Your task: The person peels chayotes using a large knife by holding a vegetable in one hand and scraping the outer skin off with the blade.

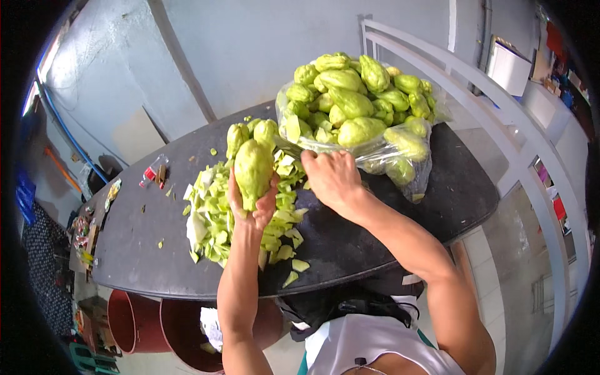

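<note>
My left hand [255, 206] grips a pale green chayote [253, 169] from below, its ridged skin facing up. In my right hand [332, 178] is a knife [288, 146], its blade angled up and left beside the chayote without plainly touching it. Under and around my left hand spreads a heap of cut chayote pieces [211, 225]. Two or more whole chayotes [237, 137] sit just beyond the held one. Farther back, a large clear plastic bag [415, 180] bulges open with many whole chayotes [349, 101].
Everything rests on a dark oval table [347, 243]. A crumpled wrapper [152, 171] lies on its left side. Red-brown drums [133, 323] stand below the near edge. A white metal railing [468, 77] runs along the right, and a pale wall [262, 51] rises behind.
</note>
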Tool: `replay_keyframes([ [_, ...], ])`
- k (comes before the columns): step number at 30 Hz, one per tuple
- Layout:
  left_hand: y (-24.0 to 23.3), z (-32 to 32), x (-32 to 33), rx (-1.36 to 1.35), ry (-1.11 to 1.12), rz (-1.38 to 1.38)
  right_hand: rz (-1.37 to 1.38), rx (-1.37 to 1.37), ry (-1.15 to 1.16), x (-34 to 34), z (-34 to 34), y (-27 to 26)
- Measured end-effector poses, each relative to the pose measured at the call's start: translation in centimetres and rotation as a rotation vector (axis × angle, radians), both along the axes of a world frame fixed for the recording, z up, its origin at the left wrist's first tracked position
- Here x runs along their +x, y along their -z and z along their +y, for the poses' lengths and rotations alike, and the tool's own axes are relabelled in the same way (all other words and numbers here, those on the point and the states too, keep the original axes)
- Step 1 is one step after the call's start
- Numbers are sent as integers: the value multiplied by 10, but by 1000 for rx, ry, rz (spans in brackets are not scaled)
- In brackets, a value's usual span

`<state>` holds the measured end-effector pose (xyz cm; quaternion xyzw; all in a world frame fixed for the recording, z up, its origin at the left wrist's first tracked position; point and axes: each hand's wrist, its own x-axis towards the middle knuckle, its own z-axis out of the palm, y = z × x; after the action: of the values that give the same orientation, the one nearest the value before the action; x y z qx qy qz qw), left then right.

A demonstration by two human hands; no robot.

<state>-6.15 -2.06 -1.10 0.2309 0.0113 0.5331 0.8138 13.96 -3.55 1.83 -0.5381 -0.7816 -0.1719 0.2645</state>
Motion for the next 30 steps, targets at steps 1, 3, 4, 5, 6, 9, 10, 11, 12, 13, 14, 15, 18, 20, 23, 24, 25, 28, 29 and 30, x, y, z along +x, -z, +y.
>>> replay_keyframes([
  [1, -6, -1, -1, 27, 5, 7, 7, 27, 5, 2, 1, -6],
  [3, -4, -16, 0, 234, 89, 14, 46, -131, -25, 6, -7, -5],
  [4, -6, -13, 0, 196, 64, -1, 113, 14, -87, 9, -7, -3],
  [5, -8, -10, 2, 156, 44, -14, 110, 6, -77, 11, -11, 0],
  [6, -10, -10, 3, 133, 12, -13, 144, 98, -117, 10, -15, 0],
  [9, -6, -7, -2, 40, -69, -22, 167, 498, -296, 1, -18, 6],
  [10, -4, -7, -5, -27, -114, -33, 133, 512, -349, -2, -24, 4],
  [11, -2, -10, -6, -27, -117, -32, 99, 526, -402, -6, -31, 1],
  [12, 0, -15, -3, -52, -171, 31, 83, 542, -399, -8, -37, 0],
  [13, 1, -18, -2, -77, -224, 94, 87, 539, -398, -11, -32, 2],
  [14, 0, -13, -3, -58, -154, -19, 74, 428, -290, -12, -22, 5],
  [15, -2, -8, -4, -12, -96, -9, 53, 312, -177, -9, -17, 5],
  [18, -12, -10, -1, 87, -19, -18, 114, 90, -84, 10, -5, 8],
  [20, -14, -12, -2, 102, 13, -39, 115, 87, -72, 8, -10, 6],
  [23, -4, -11, -3, 44, -48, 22, 156, 353, -288, 2, -19, 8],
  [24, 0, -10, -2, 11, -87, -13, 137, 428, -323, 0, -23, 5],
  [25, 3, -12, -4, 10, -88, -8, 118, 503, -358, -3, -30, 2],
  [28, -7, -27, 11, -145, -189, 10, 115, 455, -342, -11, -34, 2],
  [29, 1, -13, 6, 74, 28, -21, 137, 384, -289, -11, -23, 7],
  [30, -1, -6, 6, 21, 23, -45, 81, 165, -235, -7, -10, 4],
])
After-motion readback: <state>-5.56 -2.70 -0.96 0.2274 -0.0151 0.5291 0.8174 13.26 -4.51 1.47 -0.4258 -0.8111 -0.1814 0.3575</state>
